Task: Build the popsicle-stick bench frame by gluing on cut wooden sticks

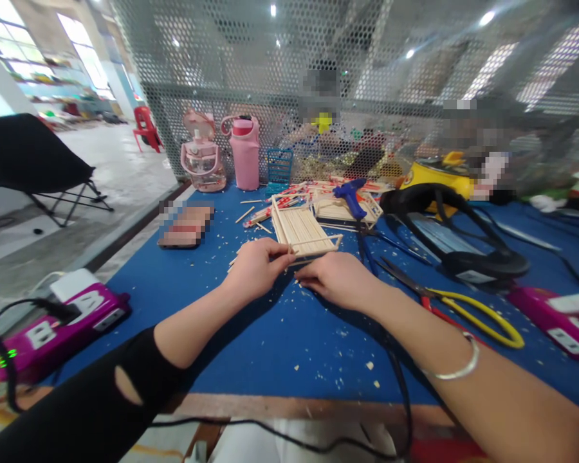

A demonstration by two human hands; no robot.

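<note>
A small model built of thin wooden sticks [303, 228] lies in front of me, with a slatted panel and a raised rail along its near side. My left hand [255, 267] pinches a stick at the model's near left corner, thumb and forefinger pressed together. Beside it, my right hand [340, 278] has its fingers drawn together low at the model's near edge; whatever lies between those fingertips is hidden or too small to name. Just behind the model a blue glue gun [351, 198] rests on a second stick piece [328, 209].
Loose sticks with red wrappers [289, 193] lie behind. Yellow-handled scissors [477, 315], pliers [405, 247] and a black head strap [482, 257] are on the right. A phone [186, 228], pink bottle [245, 154], clear bottle [205, 164] and purple power strip [62, 328] stand left. Perforated mesh [251, 58] closes the back.
</note>
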